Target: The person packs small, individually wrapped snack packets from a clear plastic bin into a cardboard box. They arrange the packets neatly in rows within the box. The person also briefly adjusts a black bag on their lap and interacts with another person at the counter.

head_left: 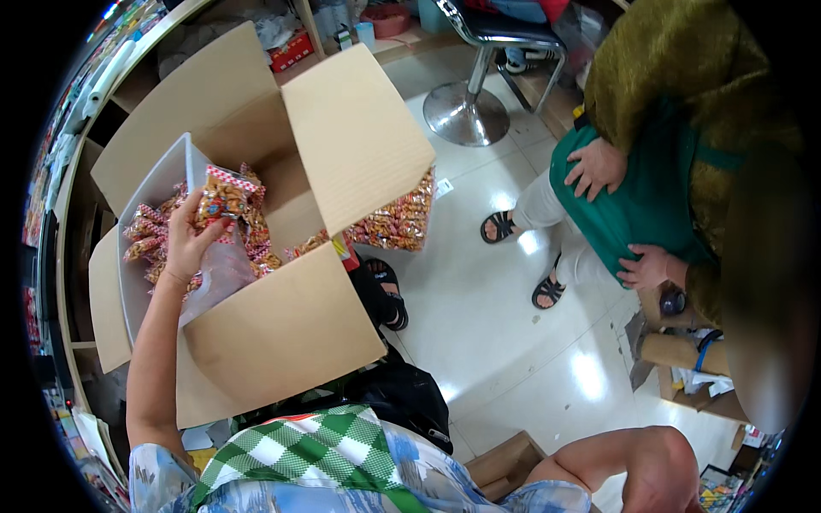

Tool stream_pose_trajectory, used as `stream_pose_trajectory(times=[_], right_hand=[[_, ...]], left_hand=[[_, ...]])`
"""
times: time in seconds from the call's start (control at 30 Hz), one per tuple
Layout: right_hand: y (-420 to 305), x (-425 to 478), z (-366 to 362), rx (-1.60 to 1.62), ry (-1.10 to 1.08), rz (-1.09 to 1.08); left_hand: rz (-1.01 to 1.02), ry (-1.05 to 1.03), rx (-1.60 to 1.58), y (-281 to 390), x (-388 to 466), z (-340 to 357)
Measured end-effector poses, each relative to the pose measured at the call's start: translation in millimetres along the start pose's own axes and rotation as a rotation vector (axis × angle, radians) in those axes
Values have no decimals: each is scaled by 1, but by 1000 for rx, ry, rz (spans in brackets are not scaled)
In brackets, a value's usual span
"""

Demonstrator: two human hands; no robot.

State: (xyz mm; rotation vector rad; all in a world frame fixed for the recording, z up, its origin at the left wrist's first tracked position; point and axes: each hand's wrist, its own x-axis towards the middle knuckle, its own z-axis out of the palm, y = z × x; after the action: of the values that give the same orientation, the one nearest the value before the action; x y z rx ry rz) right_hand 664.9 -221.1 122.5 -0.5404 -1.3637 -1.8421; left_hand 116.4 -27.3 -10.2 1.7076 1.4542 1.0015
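Observation:
My left hand (191, 242) grips a clear snack packet (221, 195) with a red-and-white checked edge, over a white translucent plastic bin (125, 288). Similar packets (146, 231) lie in the bin, which is inside the open cardboard box (276, 340). More packets rest beside the bin within the box. Beyond the box's right flap stands a clear container of such snacks (401, 218). Of my right arm, only the bent elbow and part of the forearm show at the lower right; the right hand is out of view.
A person in a green apron (635, 186) stands at the right, hands on the apron. A chrome-based chair (467, 114) is at the top. Shelving (74, 186) curves along the left. An open wooden compartment (507, 462) lies near my right arm.

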Motion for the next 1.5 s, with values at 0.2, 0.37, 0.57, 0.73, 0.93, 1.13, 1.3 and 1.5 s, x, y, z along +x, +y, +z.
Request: stream_pose_trajectory(times=[0.2, 0.37, 0.57, 0.73, 0.93, 1.13, 1.3, 1.5], right_hand=[[-49, 8, 41, 197, 169, 246], [-124, 25, 78, 793, -213, 433], [-243, 71, 163, 1315, -677, 615], [-362, 93, 239, 1371, -847, 851], [-439, 137, 284, 1280, -1450, 843], [-471, 112, 305, 1736, -1024, 1773], [-487, 107, 299, 1945, -737, 1770], [-460, 128, 297, 1930, -856, 1545]], left_hand=[[-4, -53, 43, 1, -1, -4], [157, 107, 244, 5, -1, 3], [97, 109, 357, 11, 1, -1], [20, 96, 206, 13, 8, -4], [87, 66, -280, -29, 17, -11], [-152, -142, -566, -4, 11, -62], [-33, 207, -667, -37, 30, -62], [-244, 392, -857, -9, 30, -56]])
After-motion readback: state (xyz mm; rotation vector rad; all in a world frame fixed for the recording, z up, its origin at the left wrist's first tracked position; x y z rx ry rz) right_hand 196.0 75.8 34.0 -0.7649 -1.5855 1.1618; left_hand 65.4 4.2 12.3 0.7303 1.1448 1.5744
